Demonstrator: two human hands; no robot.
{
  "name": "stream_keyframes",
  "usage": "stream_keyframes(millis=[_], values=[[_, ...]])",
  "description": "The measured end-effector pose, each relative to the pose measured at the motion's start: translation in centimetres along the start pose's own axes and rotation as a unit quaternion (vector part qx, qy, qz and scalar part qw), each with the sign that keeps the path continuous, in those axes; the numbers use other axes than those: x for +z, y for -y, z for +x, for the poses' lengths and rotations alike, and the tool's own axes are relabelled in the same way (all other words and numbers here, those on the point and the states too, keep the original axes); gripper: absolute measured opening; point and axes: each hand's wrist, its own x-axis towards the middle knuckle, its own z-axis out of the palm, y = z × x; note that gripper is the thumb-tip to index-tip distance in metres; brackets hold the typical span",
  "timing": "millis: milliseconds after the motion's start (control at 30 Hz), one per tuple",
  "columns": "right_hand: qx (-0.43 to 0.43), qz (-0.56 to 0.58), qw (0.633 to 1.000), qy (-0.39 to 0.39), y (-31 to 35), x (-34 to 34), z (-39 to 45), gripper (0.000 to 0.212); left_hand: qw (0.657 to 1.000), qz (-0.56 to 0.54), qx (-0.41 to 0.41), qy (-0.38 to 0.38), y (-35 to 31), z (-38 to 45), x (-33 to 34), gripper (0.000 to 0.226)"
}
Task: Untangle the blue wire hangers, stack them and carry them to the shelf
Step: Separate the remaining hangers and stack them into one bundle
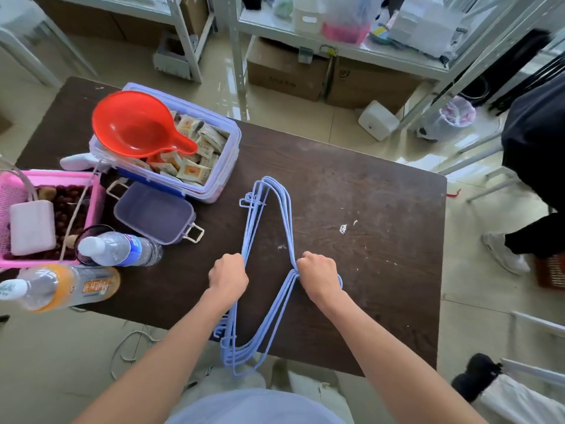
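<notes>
We saw the blue wire hangers (276, 209) gathered into one bundle on the dark counter (367, 209), their far bend pointing away from the person and their near loops hanging past the counter's near edge. The left hand (228, 276) had its grip closed tight around the bundle's left run of wires, and the right hand (318, 275) had its grip closed just as tight around the waist of the bundle, where the wires pinch together. Both fists rested on or just above the counter; we could not tell which. Left of the hangers stood a small purple box (154, 212), open and with a white latch, and beyond that box a larger clear bin (226, 166) full of wrapped snack packets, with a red scoop (134, 123) lying across its top. Further left of the hangers sat a pink basket (91, 206) with dark fruit and a pale block inside. Two plastic bottles (122, 249) lay near the counter's left front corner. Beyond the counter, well apart from the hangers, metal shelves (336, 41) held bags and boxes.
</notes>
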Motion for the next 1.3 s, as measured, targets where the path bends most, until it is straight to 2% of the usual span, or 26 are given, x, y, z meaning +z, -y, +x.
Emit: stream_keyframes(millis=[167, 267, 333, 433, 467, 500, 533, 567, 633, 733, 833, 933, 1033, 1133, 1200, 1300], values=[[0.087, 0.053, 0.995, -0.013, -4.0, -0.5, -0.1, 0.015, 0.998, 0.015, 0.054, -0.012, -5.9, 2.3, -0.9, 0.018], [0.119, 0.091, 0.988, -0.026, -4.3, -0.6, -0.4, 0.025, 0.997, 0.041, 0.066, -0.023, -7.1, 3.5, -1.4, 0.023], [0.15, 0.096, 0.982, -0.066, -4.1, -0.8, -2.0, 0.034, 0.996, 0.047, 0.064, -0.03, -7.1, 3.8, -1.7, 0.026], [0.224, 0.195, 0.931, -0.211, -1.9, 0.3, -5.9, 0.012, 0.994, 0.04, 0.074, -0.067, -6.8, 3.3, -1.3, 0.026], [0.264, 0.256, 0.904, -0.218, -0.9, 0.8, -6.8, 0.014, 0.993, 0.043, 0.081, -0.078, -6.8, 3.0, -0.9, 0.025], [0.308, 0.334, 0.874, -0.17, 0.2, 1.3, -7.1, 0.024, 0.991, 0.045, 0.088, -0.087, -6.8, 2.8, -0.5, 0.024], [0.34, 0.389, 0.852, -0.085, 1.3, 1.8, -6.8, 0.037, 0.99, 0.047, 0.09, -0.093, -6.9, 2.7, -0.3, 0.022], [0.35, 0.409, 0.843, 0.001, 2.0, 2.5, -6.2, 0.052, 0.991, 0.047, 0.088, -0.094, -7.0, 2.7, -0.3, 0.022], [0.34, 0.402, 0.847, 0.077, 2.8, 3.3, -4.6, 0.071, 0.992, 0.045, 0.083, -0.088, -7.2, 2.5, -0.7, 0.024], [0.354, 0.365, 0.859, 0.062, 2.4, 3.4, -2.3, 0.059, 0.994, 0.036, 0.071, -0.076, -6.8, 1.9, -0.9, 0.03], [0.356, 0.338, 0.869, 0.07, 2.1, 3.3, -0.9, 0.046, 0.996, 0.045, 0.039, -0.067, -5.9, 0.2, 0.3, 0.024], [0.369, 0.321, 0.869, 0.071, 2.6, 3.0, -0.6, 0.042, 0.997, 0.027, 0.01, -0.065, -6.1, -0.6, 1.4, 0.013], [0.382, 0.321, 0.863, 0.076, 2.4, 3.0, -1.0, 0.045, 0.997, 0.053, 0.015, -0.054, -7.0, 0.0, 0.8, 0.009], [0.402, 0.331, 0.849, 0.088, 2.2, 3.0, -1.5, 0.045, 0.994, 0.092, 0.038, -0.036, -7.4, 0.5, 0.2, 0.01], [0.42, 0.351, 0.833, 0.08, 2.7, 2.9, -1.6, 0.037, 0.993, 0.103, 0.04, -0.04, -7.6, 0.7, 0.2, 0.01], [0.465, 0.403, 0.786, 0.058, 4.0, 3.2, -1.2, 0.023, 0.995, 0.082, 0.034, -0.043, -7.4, 0.8, 0.7, 0.01]])
